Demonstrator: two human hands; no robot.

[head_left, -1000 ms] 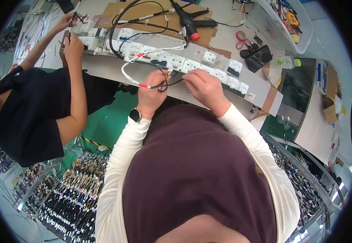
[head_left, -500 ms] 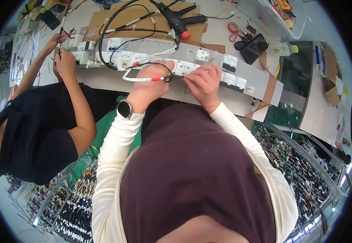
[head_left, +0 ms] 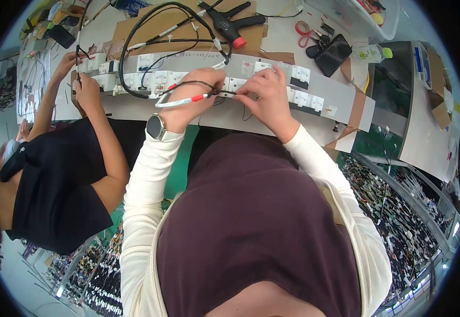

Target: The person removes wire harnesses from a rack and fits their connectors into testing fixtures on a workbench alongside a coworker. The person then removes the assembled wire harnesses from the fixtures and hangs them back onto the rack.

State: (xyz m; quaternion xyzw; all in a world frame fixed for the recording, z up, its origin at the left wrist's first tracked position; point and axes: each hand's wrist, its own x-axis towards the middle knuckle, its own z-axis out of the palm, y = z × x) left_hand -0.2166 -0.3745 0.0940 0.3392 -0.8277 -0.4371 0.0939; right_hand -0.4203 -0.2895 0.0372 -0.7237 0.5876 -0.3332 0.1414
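Note:
A cable harness [head_left: 165, 104] with white sleeving and a red band loops over the back of my left hand. My left hand [head_left: 201, 87] is closed around the harness, its fingers partly hidden. Dark wires cross at a junction beside that hand. My right hand [head_left: 267, 98] pinches the thin dark strand [head_left: 228, 93] running right from the junction. Both hands are just above the near edge of a long grey board [head_left: 182, 59] with handwriting and rows of white socket-like holders [head_left: 161, 79]. Thick black cable [head_left: 129, 39] loops behind my left hand.
A black pistol-grip tool [head_left: 230, 24] with a red tip lies on cardboard [head_left: 121, 33]. Farther right are a red tape roll [head_left: 302, 27], a black phone [head_left: 337, 55] and a plastic bottle [head_left: 370, 53]. At left, a co-worker's hands [head_left: 87, 90] handle a dark cable.
My left hand has shifted slightly up, and my right hand has turned, its fingertips moving a little left and up. The strand between them now looks straighter. The view has shifted slightly.

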